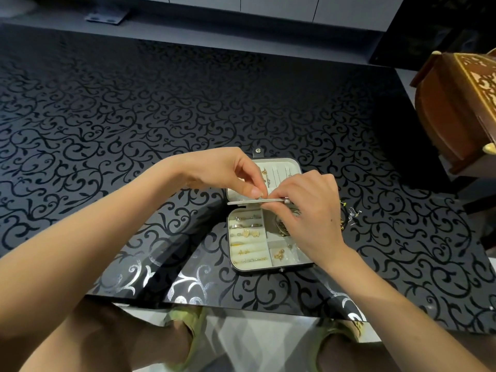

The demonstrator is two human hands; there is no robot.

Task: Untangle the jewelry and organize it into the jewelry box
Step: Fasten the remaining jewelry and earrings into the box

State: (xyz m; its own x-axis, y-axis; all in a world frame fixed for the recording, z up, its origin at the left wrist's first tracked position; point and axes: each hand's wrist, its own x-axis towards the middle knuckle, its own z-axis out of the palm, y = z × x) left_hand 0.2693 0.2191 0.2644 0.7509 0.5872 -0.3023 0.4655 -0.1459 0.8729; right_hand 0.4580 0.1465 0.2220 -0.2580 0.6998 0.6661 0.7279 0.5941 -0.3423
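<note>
Our left hand (236,173) pinches a tiny piece (259,195) against the divider panel (249,202), which our right hand (308,210) pinches steady over the open jewelry box (268,267). A slip could drop it among the sorted rings (243,225). Loose earrings (352,214) lie beside the box.

- We read no text, label, brand or number on the jewelry box (233,253), the patterned table (134,116), or the wooden chest (456,108) at 2 o'clock.

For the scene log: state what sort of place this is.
Likely a room at home: a glossy black scroll-patterned table, an ornate wooden box at the right, pale cabinet fronts behind, and an open jewelry box.
</note>
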